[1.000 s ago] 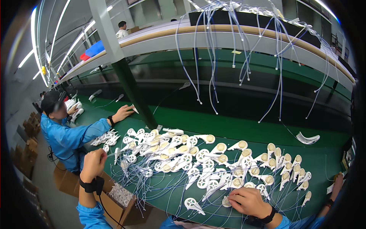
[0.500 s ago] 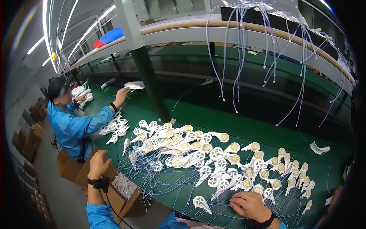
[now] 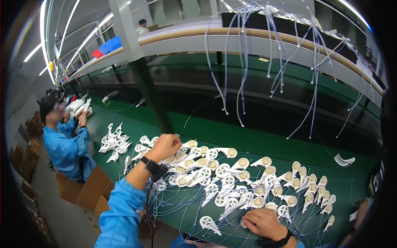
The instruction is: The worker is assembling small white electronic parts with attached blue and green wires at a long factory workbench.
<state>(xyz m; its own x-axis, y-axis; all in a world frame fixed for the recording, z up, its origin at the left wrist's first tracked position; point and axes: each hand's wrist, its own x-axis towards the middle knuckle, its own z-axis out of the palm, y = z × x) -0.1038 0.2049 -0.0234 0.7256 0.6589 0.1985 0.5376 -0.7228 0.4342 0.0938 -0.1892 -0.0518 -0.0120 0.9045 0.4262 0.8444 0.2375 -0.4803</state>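
Observation:
Many white plastic parts (image 3: 222, 170) with round spoked or cream-coloured disc heads and narrow tails lie spread over the green table. Thin blue and white cables (image 3: 182, 202) trail among them. My left hand (image 3: 166, 147) is over the far left of the spread, fingers curled down; its fingertips, and anything in them, are hidden. At the near edge, my right hand (image 3: 264, 223) has its fingers bent together over a white round-headed part (image 3: 244, 224), mostly covered by the hand. A single spoked part (image 3: 210, 224) lies just left of it.
A co-worker in blue (image 3: 66, 136) handles white pieces at the left, beyond a pile of white parts (image 3: 113, 142). Cardboard boxes (image 3: 84, 188) stand beside the table. Cables (image 3: 244, 62) hang from the shelf, near a green post (image 3: 151, 95). A curved white piece (image 3: 344, 160) lies at far right.
My left hand has swung from above the box onto the white parts. A round head now shows under my right fingers. The co-worker's raised arm has come down, and the view has shifted slightly.

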